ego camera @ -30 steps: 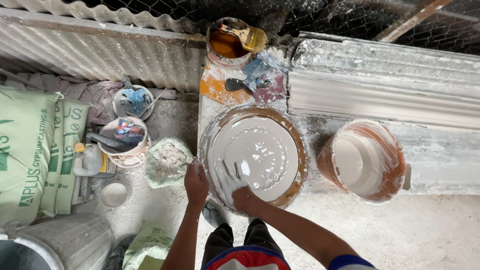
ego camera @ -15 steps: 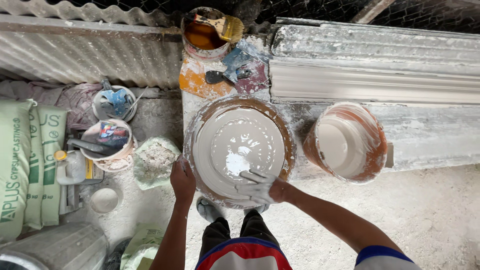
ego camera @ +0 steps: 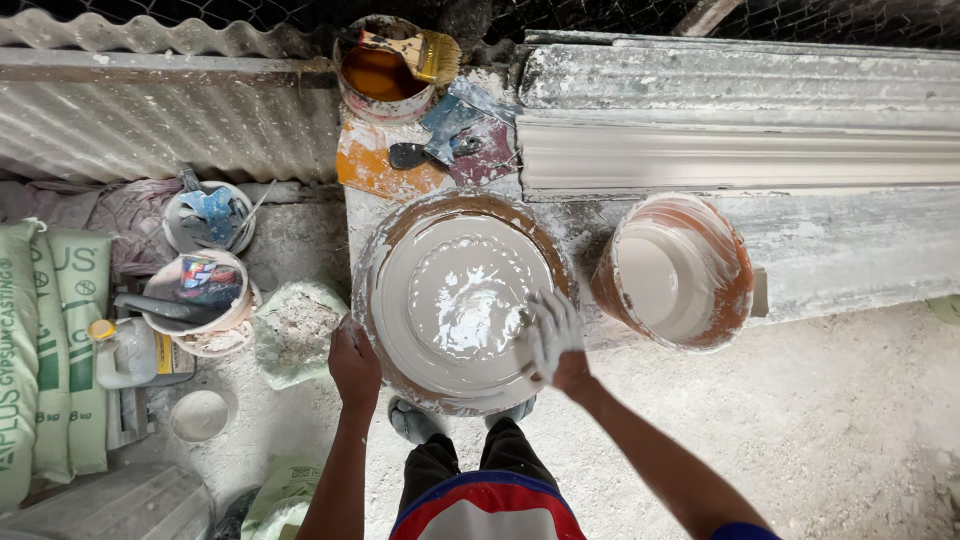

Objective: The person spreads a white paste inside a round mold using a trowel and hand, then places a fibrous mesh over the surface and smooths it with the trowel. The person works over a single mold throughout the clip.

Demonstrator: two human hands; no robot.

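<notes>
- Here, nearest the camera, the person's knees and dark shoes sit just below a wide round basin of wet white plaster, which rests on the near edge of the low, plaster-caked tabletop.
- The left hand is closed over the basin's near-left rim, fingers curled on the edge.
- The right hand, coated white, lies with fingers spread and flat on the plaster at the basin's near-right side; the pool of plaster lies up and to the left of it, so this hand is the one in the mix while the left only grips the rim.
- Just right of the basin stands an orange bucket lined with plaster, apart from the right hand.
- Left, on the floor, lie a bag of white powder, small tubs with tools and green-printed sacks.
- Farther off, scrapers lie on the tabletop beyond the basin, and a can of orange liquid carries a brush; a long white moulding runs to the right.
</notes>
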